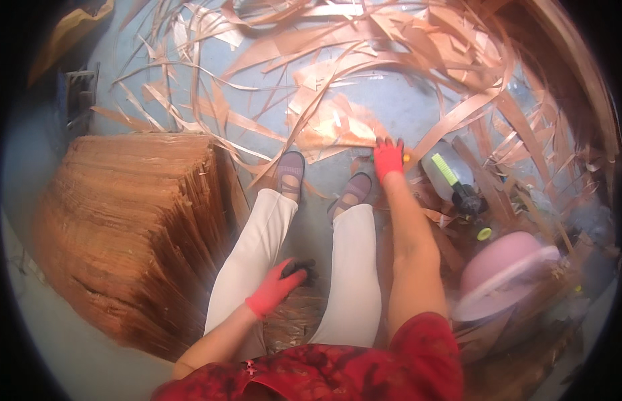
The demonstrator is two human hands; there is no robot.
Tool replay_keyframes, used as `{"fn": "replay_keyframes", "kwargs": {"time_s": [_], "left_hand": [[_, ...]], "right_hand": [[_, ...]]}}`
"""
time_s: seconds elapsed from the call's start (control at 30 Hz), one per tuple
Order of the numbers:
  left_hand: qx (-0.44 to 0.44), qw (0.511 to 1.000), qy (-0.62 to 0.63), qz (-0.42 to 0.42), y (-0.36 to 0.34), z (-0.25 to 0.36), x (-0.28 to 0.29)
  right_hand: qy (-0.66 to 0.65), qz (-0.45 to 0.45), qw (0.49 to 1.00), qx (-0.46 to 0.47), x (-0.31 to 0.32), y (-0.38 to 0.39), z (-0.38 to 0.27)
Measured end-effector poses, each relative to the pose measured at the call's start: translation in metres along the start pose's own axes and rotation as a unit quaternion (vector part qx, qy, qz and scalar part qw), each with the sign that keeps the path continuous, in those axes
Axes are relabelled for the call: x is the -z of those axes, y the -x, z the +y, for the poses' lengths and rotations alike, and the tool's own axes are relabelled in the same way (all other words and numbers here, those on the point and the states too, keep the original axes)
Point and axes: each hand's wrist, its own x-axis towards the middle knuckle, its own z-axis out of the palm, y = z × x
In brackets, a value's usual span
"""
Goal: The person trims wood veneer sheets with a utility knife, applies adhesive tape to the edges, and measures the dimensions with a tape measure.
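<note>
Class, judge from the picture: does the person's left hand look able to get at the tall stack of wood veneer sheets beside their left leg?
Probably yes. The left hand rests between the knees gripping a small dark object, and the veneer stack sits just beyond the left leg, with nothing between.

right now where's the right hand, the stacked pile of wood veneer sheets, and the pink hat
right hand (pixel 389 158), head view, back of the red glove
stacked pile of wood veneer sheets (pixel 134 220), head view, top face
pink hat (pixel 501 264), head view, crown

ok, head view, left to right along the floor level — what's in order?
Stack of veneer sheets → left hand → right hand → clear bottle with a green strip → pink hat.
</note>
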Motion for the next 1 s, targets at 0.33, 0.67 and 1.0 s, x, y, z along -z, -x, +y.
{"fn": "replay_keyframes", "kwargs": {"time_s": [0.33,0.67,1.0], "left_hand": [[-0.027,0.995,0.051,0.075,0.039,-0.042,0.035],[-0.216,0.932,0.182,-0.229,0.193,0.110,-0.061],[-0.162,0.947,-0.089,-0.265,0.267,0.157,-0.141]], "right_hand": [[-0.540,-0.167,0.821,-0.077,0.263,0.158,-0.067],[-0.986,-0.102,0.042,0.121,0.371,0.428,-0.087],[-0.974,0.104,0.164,0.118,0.403,0.583,-0.115]]}}
